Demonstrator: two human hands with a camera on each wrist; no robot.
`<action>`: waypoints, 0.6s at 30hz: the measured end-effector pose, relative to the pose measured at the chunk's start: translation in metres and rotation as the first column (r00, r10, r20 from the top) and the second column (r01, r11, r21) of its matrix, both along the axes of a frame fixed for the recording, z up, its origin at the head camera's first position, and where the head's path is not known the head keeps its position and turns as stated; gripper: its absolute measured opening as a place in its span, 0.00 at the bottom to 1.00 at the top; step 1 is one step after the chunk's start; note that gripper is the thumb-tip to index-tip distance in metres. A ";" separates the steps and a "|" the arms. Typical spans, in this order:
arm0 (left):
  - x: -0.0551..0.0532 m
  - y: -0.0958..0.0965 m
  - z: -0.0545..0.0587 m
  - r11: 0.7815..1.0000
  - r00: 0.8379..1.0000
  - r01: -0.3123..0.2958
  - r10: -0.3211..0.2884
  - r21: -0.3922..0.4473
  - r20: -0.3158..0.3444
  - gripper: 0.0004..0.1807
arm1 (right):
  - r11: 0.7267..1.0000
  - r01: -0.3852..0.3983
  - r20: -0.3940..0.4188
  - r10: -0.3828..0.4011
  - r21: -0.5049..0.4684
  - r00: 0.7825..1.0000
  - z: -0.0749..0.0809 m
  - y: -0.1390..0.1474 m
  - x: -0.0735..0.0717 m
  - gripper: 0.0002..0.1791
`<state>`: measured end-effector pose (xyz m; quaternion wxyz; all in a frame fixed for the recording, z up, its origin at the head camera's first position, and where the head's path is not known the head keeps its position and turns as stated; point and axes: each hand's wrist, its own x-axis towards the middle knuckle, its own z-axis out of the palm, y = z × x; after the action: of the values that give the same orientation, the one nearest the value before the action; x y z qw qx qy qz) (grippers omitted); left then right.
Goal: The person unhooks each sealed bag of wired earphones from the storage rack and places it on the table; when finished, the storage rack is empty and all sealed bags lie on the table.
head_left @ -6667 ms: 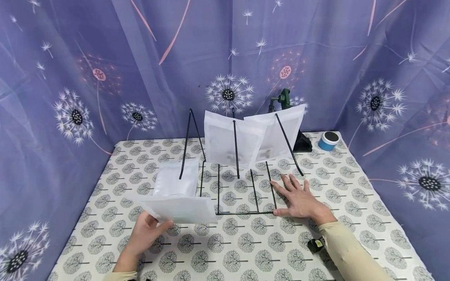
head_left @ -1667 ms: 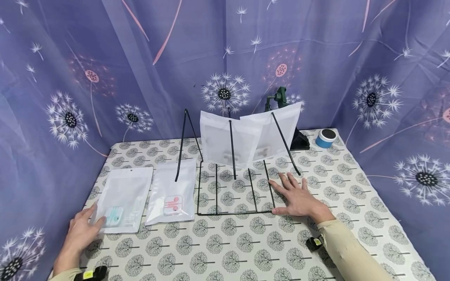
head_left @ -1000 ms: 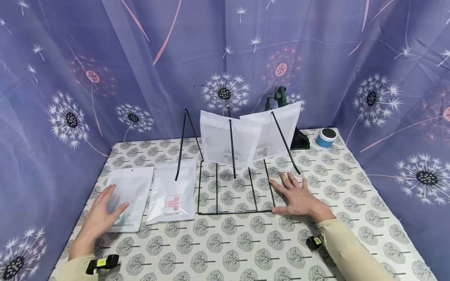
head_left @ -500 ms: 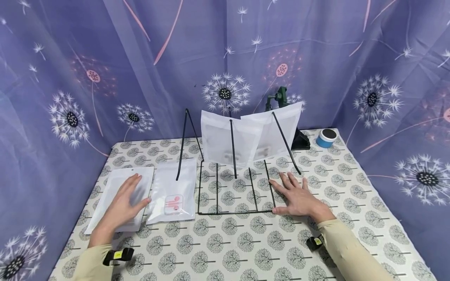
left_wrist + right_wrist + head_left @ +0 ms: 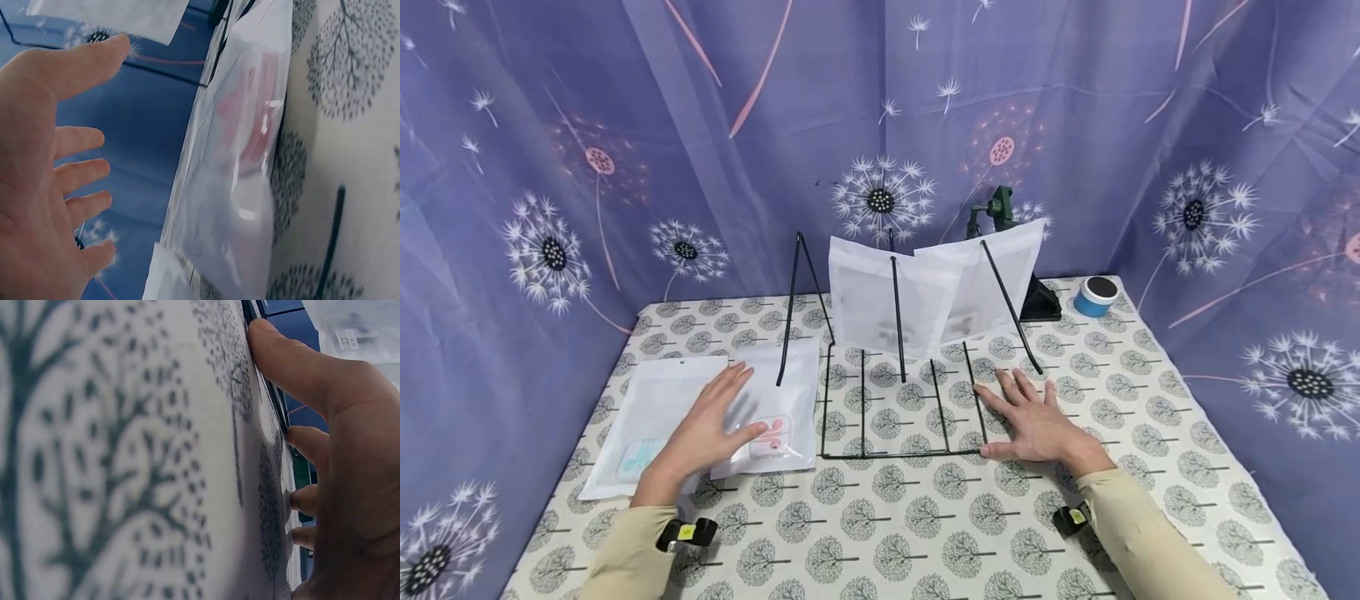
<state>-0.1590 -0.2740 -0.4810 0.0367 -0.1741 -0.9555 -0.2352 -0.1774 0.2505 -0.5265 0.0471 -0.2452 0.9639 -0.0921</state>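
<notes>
My left hand (image 5: 703, 429) hovers with straight fingers over the gap between two white zip pouches lying flat. The left pouch (image 5: 673, 379) contains mint-green earphones in a case, partly hidden by my wrist. Pink earphones (image 5: 772, 435) show through the right pouch (image 5: 797, 375); in the left wrist view my palm and fingers stand apart from that pouch (image 5: 250, 206). My right hand (image 5: 1033, 425) rests, fingers spread, at the right side of a black wire rack (image 5: 917, 454), thumb touching its front corner. Two more pouches stand in the rack, one left (image 5: 865, 292), one right (image 5: 1018, 250).
Behind the rack's right end stands a dark green clamp-like stand (image 5: 1000, 208) on a black base. A blue round tub (image 5: 1093, 300) with a dark top sits at the back right corner. Purple curtains (image 5: 760, 167) border the tree-print tablecloth (image 5: 925, 525) on three sides.
My left hand held a pouch at first, which then lay flat at the far left. Since then the empty hand has moved rightward over the pouches. My right hand has kept its place.
</notes>
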 end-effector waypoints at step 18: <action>-0.013 0.049 -0.012 0.986 0.990 0.139 -0.137 -0.088 0.033 0.52 | 1.000 0.001 0.002 -0.001 0.005 1.000 -0.002 0.001 0.000 0.57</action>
<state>-0.1723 -0.2253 -0.4932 -0.0005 -0.2381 -0.9512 -0.1960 -0.1779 0.2515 -0.5280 0.0487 -0.2445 0.9642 -0.0902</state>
